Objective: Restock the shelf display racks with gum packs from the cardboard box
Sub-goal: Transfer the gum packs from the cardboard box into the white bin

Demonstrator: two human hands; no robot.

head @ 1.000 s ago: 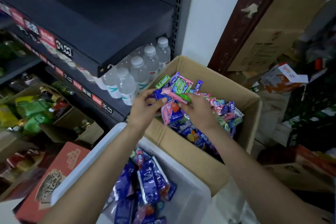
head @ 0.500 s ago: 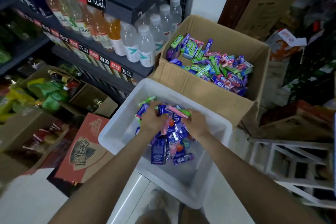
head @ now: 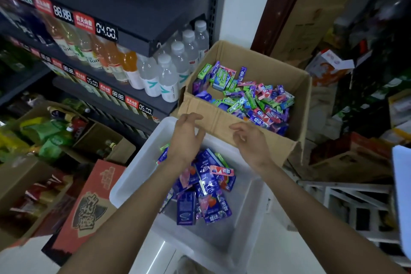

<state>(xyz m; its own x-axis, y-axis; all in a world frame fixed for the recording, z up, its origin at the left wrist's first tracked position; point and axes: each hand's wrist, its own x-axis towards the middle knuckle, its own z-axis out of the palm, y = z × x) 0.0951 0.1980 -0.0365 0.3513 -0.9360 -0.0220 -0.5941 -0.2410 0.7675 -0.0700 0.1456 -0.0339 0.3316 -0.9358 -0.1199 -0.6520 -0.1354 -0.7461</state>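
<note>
Cardboard box point(head: 224, 118), heaped with gum point(head: 255, 100), sits just beyond both grips; the white tub point(head: 133, 176) under them holds a smaller pile point(head: 200, 189). Left grip point(head: 185, 138) and right grip point(head: 250, 140) hover released, fingers loosely curled, grasping nothing. The box's creased near wall looks soft: a careless reach could fold it and spill packs. An overfull scoop might shed some between box and tub.

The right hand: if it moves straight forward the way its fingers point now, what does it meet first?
Probably the near wall of the cardboard box. The right hand hangs empty over the white bin, its loosely curled fingers toward that wall. Depth is unclear; it might pass above it.
</note>
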